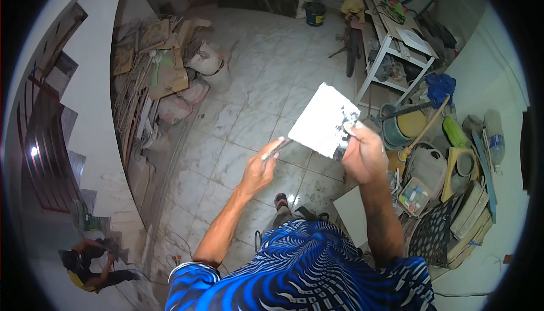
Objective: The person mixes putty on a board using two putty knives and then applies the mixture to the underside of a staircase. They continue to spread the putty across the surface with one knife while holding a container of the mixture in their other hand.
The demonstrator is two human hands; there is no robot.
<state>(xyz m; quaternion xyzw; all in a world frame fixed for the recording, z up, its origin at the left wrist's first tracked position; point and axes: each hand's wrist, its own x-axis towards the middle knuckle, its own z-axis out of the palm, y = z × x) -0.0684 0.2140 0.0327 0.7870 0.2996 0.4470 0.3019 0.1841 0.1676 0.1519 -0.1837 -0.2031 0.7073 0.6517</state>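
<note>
A white, roughly square plate with dark patches along its right side is held up in front of me, above the tiled floor. My right hand grips its right edge, with the thumb on the upper face. In my left hand is a thin, narrow tool, pinched between the fingers. The tip of this tool reaches the plate's lower left corner. What kind of tool it is cannot be made out.
Buckets, a clear organizer box and boards lie at right, below a white shelf. Bags and scrap wood are piled at left. A person crouches by the stairs at lower left.
</note>
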